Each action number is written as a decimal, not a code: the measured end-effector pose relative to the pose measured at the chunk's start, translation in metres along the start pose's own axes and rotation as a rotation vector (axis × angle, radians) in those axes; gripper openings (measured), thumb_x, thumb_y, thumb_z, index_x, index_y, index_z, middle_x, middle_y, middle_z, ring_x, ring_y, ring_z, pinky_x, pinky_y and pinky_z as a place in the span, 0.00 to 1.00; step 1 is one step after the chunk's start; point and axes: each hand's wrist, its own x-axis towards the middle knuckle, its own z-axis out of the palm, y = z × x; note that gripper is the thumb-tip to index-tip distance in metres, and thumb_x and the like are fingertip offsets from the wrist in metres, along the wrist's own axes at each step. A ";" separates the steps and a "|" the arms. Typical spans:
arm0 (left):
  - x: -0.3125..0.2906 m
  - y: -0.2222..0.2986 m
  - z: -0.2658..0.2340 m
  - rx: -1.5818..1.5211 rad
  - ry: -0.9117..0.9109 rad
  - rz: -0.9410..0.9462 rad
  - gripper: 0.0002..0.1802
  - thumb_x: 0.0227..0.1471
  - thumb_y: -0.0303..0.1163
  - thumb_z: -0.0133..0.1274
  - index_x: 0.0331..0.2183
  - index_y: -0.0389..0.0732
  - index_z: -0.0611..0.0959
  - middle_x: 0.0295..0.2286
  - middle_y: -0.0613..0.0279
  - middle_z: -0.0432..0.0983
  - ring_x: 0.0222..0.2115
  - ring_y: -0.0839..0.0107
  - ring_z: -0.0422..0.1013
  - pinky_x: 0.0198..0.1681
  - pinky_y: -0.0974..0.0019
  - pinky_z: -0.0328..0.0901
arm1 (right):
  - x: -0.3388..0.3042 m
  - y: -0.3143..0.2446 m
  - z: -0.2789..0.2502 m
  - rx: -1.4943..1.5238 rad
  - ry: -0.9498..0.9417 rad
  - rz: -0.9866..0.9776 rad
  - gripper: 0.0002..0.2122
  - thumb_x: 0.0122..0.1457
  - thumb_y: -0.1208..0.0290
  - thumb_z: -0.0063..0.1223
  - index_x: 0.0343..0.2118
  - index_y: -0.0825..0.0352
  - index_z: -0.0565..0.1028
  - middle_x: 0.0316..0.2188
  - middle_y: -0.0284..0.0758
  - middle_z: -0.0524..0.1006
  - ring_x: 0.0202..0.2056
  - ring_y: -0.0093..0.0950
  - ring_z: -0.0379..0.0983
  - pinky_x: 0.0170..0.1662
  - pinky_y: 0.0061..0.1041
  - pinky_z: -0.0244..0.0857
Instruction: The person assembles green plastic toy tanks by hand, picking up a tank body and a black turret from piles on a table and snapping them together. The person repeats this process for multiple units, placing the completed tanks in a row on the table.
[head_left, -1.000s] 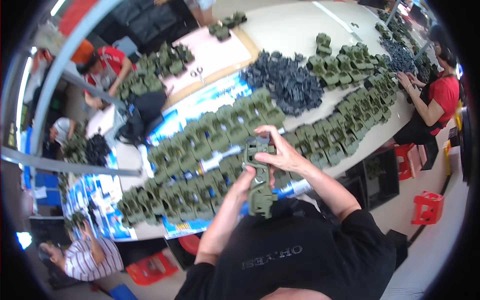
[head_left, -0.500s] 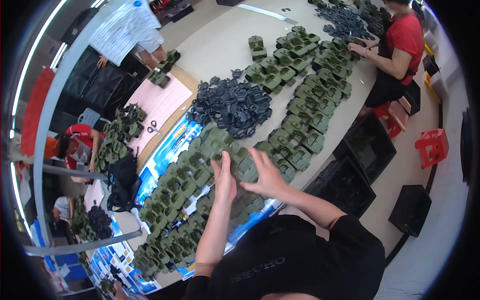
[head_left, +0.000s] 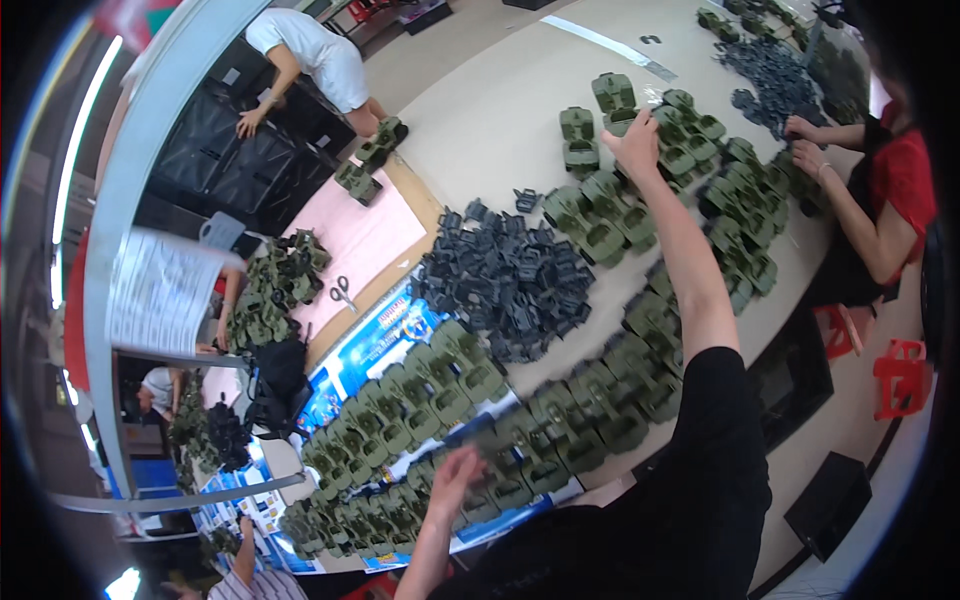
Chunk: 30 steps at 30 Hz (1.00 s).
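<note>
At the far side of the table my right hand (head_left: 637, 148) is stretched out, thumb and fingers closed about the near end of a green toy vehicle body (head_left: 613, 93). Another green body (head_left: 578, 140) stands just left of it. My left hand (head_left: 455, 482), somewhat blurred, hovers over the near rows of green vehicle bodies (head_left: 540, 430). Its fingers are loosely bent and apart, with nothing visible in them. Between the far and near green bodies lies a large heap of dark grey plastic parts (head_left: 505, 280).
Scissors (head_left: 343, 292) lie by a pink sheet (head_left: 370, 225) on the left. A co-worker in a red top (head_left: 905, 200) handles parts at the right edge. Black crates (head_left: 790, 365) and a red stool (head_left: 900, 380) stand right of the table. A grey metal frame (head_left: 110, 330) rises at left.
Both hands held one green body over the near rows; now my right hand has carried it to the far side, beside a lone body. My left hand has let go and dropped back nearer.
</note>
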 end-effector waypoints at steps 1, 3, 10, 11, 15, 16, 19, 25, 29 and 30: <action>-0.006 -0.005 -0.009 -0.001 0.062 -0.033 0.21 0.55 0.39 0.50 0.48 0.38 0.71 0.43 0.60 0.70 0.40 0.66 0.72 0.42 0.66 0.67 | 0.020 0.001 0.015 -0.096 0.014 -0.016 0.41 0.39 0.56 0.65 0.51 0.72 0.54 0.47 0.47 0.62 0.47 0.47 0.65 0.48 0.38 0.65; -0.015 -0.013 -0.020 -0.080 0.179 -0.145 0.22 0.53 0.38 0.53 0.47 0.37 0.72 0.43 0.58 0.72 0.40 0.65 0.72 0.43 0.66 0.67 | 0.046 -0.001 0.034 -0.225 -0.050 -0.028 0.38 0.39 0.59 0.66 0.49 0.70 0.56 0.46 0.45 0.64 0.45 0.47 0.67 0.45 0.37 0.68; -0.019 -0.017 -0.009 -0.145 0.211 -0.213 0.19 0.54 0.36 0.52 0.46 0.37 0.74 0.41 0.59 0.73 0.39 0.65 0.73 0.41 0.67 0.68 | 0.090 0.027 0.088 -0.119 -0.275 -0.023 0.41 0.38 0.55 0.63 0.53 0.67 0.54 0.50 0.46 0.60 0.49 0.47 0.64 0.49 0.40 0.64; -0.015 -0.015 -0.007 -0.135 0.190 -0.211 0.19 0.54 0.36 0.51 0.46 0.37 0.73 0.41 0.59 0.73 0.39 0.65 0.73 0.42 0.66 0.68 | 0.091 0.032 0.092 -0.105 -0.313 -0.021 0.42 0.39 0.54 0.63 0.55 0.67 0.53 0.51 0.46 0.59 0.50 0.46 0.63 0.50 0.41 0.62; -0.008 0.000 0.001 -0.077 0.118 -0.195 0.20 0.55 0.36 0.51 0.47 0.37 0.73 0.41 0.58 0.72 0.40 0.66 0.72 0.42 0.67 0.67 | 0.094 0.041 0.105 -0.493 -0.439 -0.031 0.40 0.45 0.42 0.54 0.55 0.65 0.56 0.55 0.42 0.55 0.57 0.42 0.51 0.56 0.38 0.51; -0.008 0.006 0.003 -0.057 0.104 -0.192 0.21 0.54 0.36 0.51 0.47 0.36 0.73 0.42 0.57 0.72 0.40 0.67 0.72 0.41 0.68 0.67 | 0.094 0.040 0.114 -0.534 -0.426 -0.027 0.39 0.48 0.40 0.49 0.56 0.66 0.57 0.56 0.40 0.55 0.58 0.41 0.49 0.57 0.40 0.47; -0.012 0.011 0.000 -0.020 0.094 -0.205 0.20 0.55 0.36 0.50 0.47 0.36 0.73 0.42 0.57 0.72 0.41 0.67 0.72 0.43 0.68 0.66 | 0.048 0.000 0.117 -0.417 -0.257 -0.179 0.39 0.48 0.39 0.48 0.58 0.62 0.55 0.56 0.40 0.55 0.59 0.41 0.48 0.56 0.45 0.47; -0.013 0.019 -0.018 0.022 0.064 -0.161 0.20 0.55 0.36 0.50 0.47 0.37 0.73 0.41 0.60 0.73 0.41 0.69 0.71 0.46 0.67 0.65 | 0.040 0.020 0.138 -0.636 -0.396 -0.412 0.31 0.51 0.58 0.53 0.59 0.47 0.56 0.60 0.40 0.50 0.61 0.42 0.44 0.58 0.49 0.44; -0.014 0.016 -0.048 0.061 0.094 -0.144 0.19 0.56 0.36 0.49 0.47 0.36 0.73 0.39 0.60 0.74 0.39 0.70 0.72 0.43 0.70 0.66 | -0.016 -0.014 0.130 -0.454 -0.301 -0.581 0.28 0.54 0.59 0.51 0.57 0.57 0.59 0.58 0.45 0.54 0.59 0.43 0.49 0.58 0.43 0.49; -0.008 0.019 -0.060 0.122 0.081 -0.126 0.19 0.56 0.35 0.49 0.47 0.36 0.73 0.38 0.60 0.74 0.38 0.71 0.72 0.42 0.71 0.66 | -0.035 -0.030 0.132 -0.347 -0.361 -0.656 0.26 0.55 0.59 0.50 0.56 0.59 0.60 0.57 0.46 0.56 0.58 0.43 0.52 0.57 0.41 0.51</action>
